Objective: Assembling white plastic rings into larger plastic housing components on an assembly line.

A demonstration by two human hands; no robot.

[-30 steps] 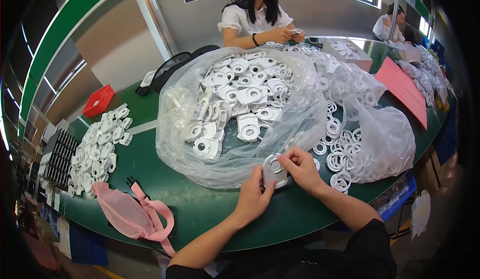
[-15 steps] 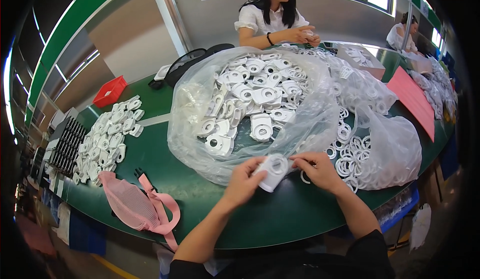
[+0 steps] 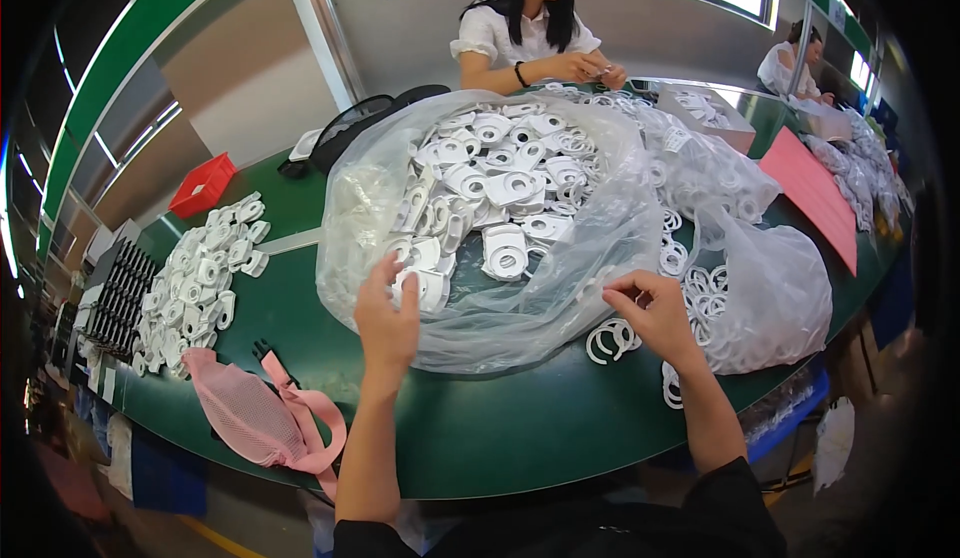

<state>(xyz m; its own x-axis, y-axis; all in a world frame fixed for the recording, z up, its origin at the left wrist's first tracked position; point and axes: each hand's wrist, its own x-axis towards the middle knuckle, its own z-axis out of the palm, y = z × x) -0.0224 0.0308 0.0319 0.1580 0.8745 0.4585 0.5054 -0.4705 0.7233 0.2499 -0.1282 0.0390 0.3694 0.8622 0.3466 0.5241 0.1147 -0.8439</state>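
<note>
My left hand is open, fingers spread, over the near left rim of a large clear plastic bag. Its fingertips reach toward the white plastic parts heaped inside, flat pieces with a round hole. My right hand is closed in a pinch at the bag's near right side. Whatever its thumb and forefinger hold, if anything, is too small to make out. Just below that hand lie several white rings on the green table.
A smaller clear bag with more rings stands at the right. Another pile of white parts lies left, near a red tray and a pink mesh bag with a strap. Across the table a person handles small pieces.
The white plastic part has left my left hand, which has moved left and opened over the bag's rim. My right hand has moved slightly right, away from it. The view has shifted slightly.
</note>
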